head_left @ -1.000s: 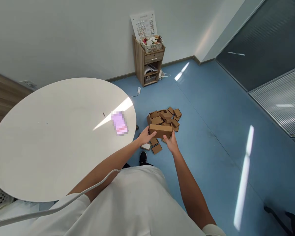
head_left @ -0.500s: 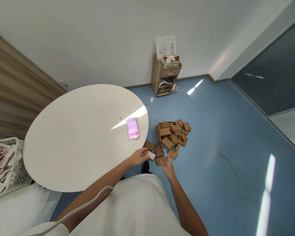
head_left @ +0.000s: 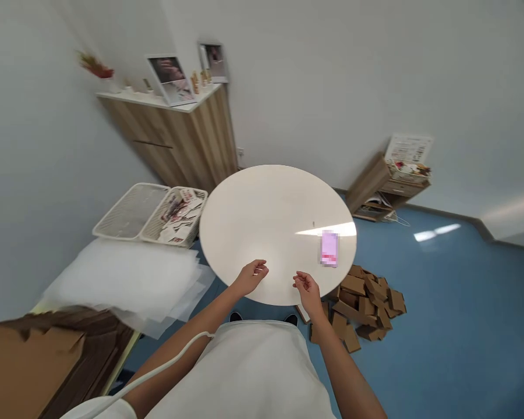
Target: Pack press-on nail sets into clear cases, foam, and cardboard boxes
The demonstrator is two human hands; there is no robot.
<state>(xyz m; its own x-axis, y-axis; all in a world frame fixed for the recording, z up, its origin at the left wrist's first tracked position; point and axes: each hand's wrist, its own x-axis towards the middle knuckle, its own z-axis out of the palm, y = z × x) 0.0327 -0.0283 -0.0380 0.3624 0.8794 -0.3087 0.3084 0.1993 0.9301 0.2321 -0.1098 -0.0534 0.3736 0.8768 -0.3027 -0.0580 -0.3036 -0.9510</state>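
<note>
My left hand (head_left: 252,276) hovers over the near edge of the white oval table (head_left: 262,203), its fingers loosely bent and holding nothing. To its right, my right hand (head_left: 308,289) is also above the table's front edge, with fingers curved, apart and nothing visible in them. A blurred-out pink and purple rectangle (head_left: 329,248) lies on the tabletop, beyond my right hand. Small brown cardboard boxes (head_left: 367,297) are heaped on the floor to the right of the table, some partly hidden behind my right forearm.
Left of the table, a white basket (head_left: 196,233) holds many printed cards, beside another white basket (head_left: 131,212). Translucent sheets (head_left: 126,273) lie in front, with stacked flat cardboard (head_left: 26,372) nearer me. A wooden cabinet (head_left: 209,134) and small shelf unit (head_left: 371,186) stand behind.
My view has swung left, bringing the baskets, sheets and cabinet into sight. Both hands, over by the floor boxes before, are now above the table's front edge, and both stay without anything in them.
</note>
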